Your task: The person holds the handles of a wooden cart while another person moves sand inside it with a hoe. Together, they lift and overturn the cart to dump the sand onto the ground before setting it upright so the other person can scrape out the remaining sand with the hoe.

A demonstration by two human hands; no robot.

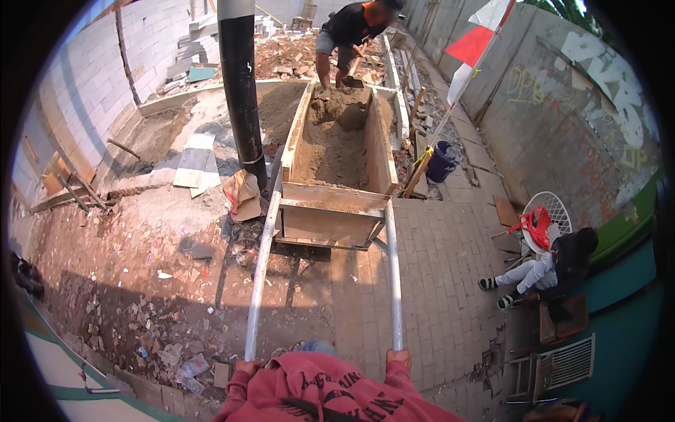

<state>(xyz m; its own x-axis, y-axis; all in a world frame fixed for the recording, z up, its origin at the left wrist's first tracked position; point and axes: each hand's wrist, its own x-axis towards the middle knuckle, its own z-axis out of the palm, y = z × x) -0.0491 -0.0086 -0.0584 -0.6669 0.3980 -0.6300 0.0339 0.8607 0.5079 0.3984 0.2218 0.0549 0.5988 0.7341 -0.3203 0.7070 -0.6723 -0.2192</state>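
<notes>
My left hand (248, 366) is closed around the end of a pale metal handle pipe (263, 281). The end of a matching right handle pipe (394, 281) sits in my closed right hand (399, 358). Both pipes run forward to a wooden box cart (325, 224) directly ahead. Brown sand (327, 158) lies inside the cart, heaped toward its far end. There, another person (355, 32) bends over with a shovel (353, 81), its blade close to the sand. My fingers are partly hidden by distance and the red sleeves.
A black post (242, 91) rises left of the cart. Rubble (155, 302) covers the ground at left; paving (436, 267) lies at right. A dark blue bucket (443, 162) and a red-and-white flag (470, 48) are right of the cart. A person (555, 264) sits at far right near a chair (562, 362).
</notes>
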